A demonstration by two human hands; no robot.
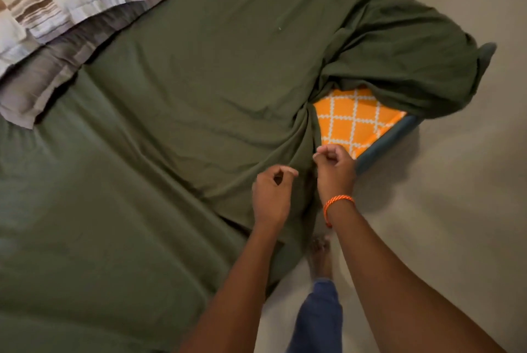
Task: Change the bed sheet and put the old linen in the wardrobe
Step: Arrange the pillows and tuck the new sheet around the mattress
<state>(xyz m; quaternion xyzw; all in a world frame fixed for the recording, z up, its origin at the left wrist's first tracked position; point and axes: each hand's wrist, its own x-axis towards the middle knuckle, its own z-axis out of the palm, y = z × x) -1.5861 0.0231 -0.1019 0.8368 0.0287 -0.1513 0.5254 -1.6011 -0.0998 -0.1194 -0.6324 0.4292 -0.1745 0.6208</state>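
Note:
A dark green bed sheet (176, 113) covers most of the bed and lies wrinkled. At the near right corner it is pulled back and bunched (405, 67), baring the orange mattress with its white lattice pattern (353, 119). My right hand (335, 170), with an orange thread band on the wrist, pinches the sheet's edge right beside the bared mattress. My left hand (272, 196) is just to its left over the sheet, fingers curled, thumb and forefinger closed on a fold. Creases in the sheet run toward both hands.
Two pillows in brown, grey and white striped cases (57, 10) lie at the bed's far left. The dark bed frame edge (385, 141) shows under the mattress corner. Beige floor (456, 210) lies to the right. My bare foot (320, 258) stands by the bedside.

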